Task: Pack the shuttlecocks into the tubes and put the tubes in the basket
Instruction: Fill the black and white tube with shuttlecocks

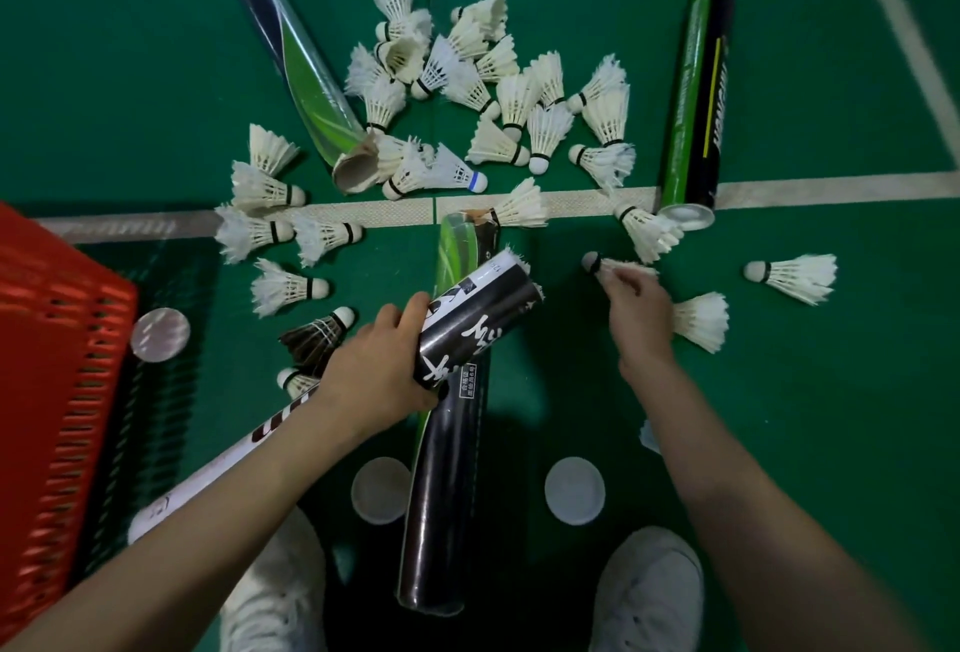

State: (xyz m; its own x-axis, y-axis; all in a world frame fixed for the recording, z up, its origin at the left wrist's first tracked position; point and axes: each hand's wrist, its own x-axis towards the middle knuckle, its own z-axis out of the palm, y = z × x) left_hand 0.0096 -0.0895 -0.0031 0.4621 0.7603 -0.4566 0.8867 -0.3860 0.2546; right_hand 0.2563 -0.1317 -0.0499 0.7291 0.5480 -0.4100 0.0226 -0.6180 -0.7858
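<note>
Shuttlecocks point(467, 80) all over the green floor point(130, 80), most in a big white pile up ahead, a few more spread out to the left and right.

Left hand point(384, 371) wrapped around a black tube with white writing point(483, 324), fingers point(410, 308) curled tight on it. Tube up off the floor and tilted, open end toward the pile, bits of white feather at that end. One dark shuttlecock point(317, 337) just beside this hand.

Right hand point(636, 319) low over the floor, fingers point(618, 282) pinching one white shuttlecock point(613, 264) by its feathers, round cork end pointing left.

Under the held tube, a long black and green tube point(447, 495) flat on the floor between two white shoes point(649, 594). A green and black tube point(696, 95) off to the right. A blue and green tube point(296, 64) up on the left. A white tube point(208, 475) under the left arm.

Three round lids point(381, 490) on the floor.

Red basket point(52, 365) at the left edge, only its side showing.
</note>
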